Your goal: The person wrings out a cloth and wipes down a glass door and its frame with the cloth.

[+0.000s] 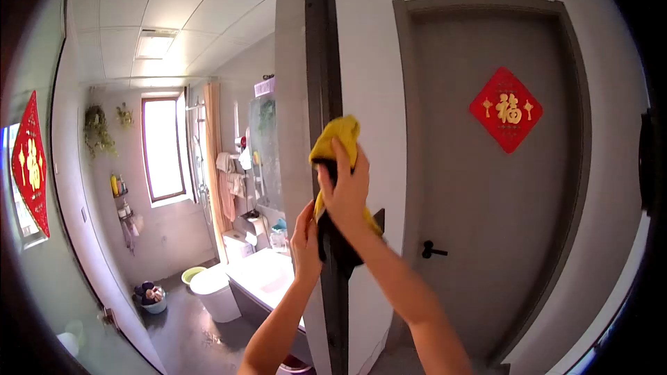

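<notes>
A yellow cloth with a black side [336, 135] is bunched against the dark upright door frame [322, 48]. My right hand [346, 191] is closed on the cloth and presses its upper part to the frame. Lower down, my left hand [306, 243] is closed at the left edge of the frame, with its fingers on the hanging part of the cloth. The black lower end of the cloth spreads out below my right wrist. Part of the left fingers' grip is hidden behind cloth and frame.
Left of the frame lies a bathroom with a white sink counter [267, 274], a toilet [215, 292] and a basin of laundry [150, 297]. To the right stands a closed grey door [479, 201] with a black handle [434, 250]. A glass door [69, 250] is at far left.
</notes>
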Tool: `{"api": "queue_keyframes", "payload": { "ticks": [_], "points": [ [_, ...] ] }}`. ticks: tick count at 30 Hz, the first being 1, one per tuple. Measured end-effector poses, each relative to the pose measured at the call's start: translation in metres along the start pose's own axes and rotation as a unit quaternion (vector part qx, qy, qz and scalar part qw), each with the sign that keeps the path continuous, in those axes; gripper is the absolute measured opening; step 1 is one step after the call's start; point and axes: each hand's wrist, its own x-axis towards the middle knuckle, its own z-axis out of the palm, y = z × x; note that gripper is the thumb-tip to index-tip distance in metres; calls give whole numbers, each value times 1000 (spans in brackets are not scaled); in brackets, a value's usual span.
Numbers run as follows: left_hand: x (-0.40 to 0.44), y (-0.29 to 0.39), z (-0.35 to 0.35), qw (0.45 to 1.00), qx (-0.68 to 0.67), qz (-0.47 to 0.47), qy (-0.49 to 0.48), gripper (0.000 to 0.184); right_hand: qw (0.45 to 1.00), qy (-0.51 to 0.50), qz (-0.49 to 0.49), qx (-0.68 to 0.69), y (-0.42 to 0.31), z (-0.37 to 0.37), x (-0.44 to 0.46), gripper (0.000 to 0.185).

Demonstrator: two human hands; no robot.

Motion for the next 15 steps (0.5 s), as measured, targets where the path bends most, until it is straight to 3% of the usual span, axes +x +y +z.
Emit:
{"api": "queue_keyframes", "payload": {
  "ticks": [5,6,7,9,10,12,14,15],
  "points": [
    [2,-7,-4,998,43,17,-49,47,996,-13,-19,85,24,-4,10,44],
    [1,-12,-2,991,88,79,-57,56,989,-64,26,133,25,-17,2,42],
    [-4,-11,5,992,84,73,-65,56,975,-112,69,180,27,-29,-7,41],
    [-17,-8,21,962,229,148,-20,61,963,-147,167,149,36,-48,-55,40],
    [-21,-12,28,960,235,152,-23,62,953,-158,225,131,43,-55,-85,41],
    [-33,-28,39,948,271,167,-8,63,939,-93,314,106,74,-53,-169,51],
    [-39,-43,42,934,312,173,2,68,867,-206,451,44,97,-59,-224,62],
    [-38,-44,44,933,312,178,4,68,879,-194,435,31,101,-54,-228,65]
  ]
}}
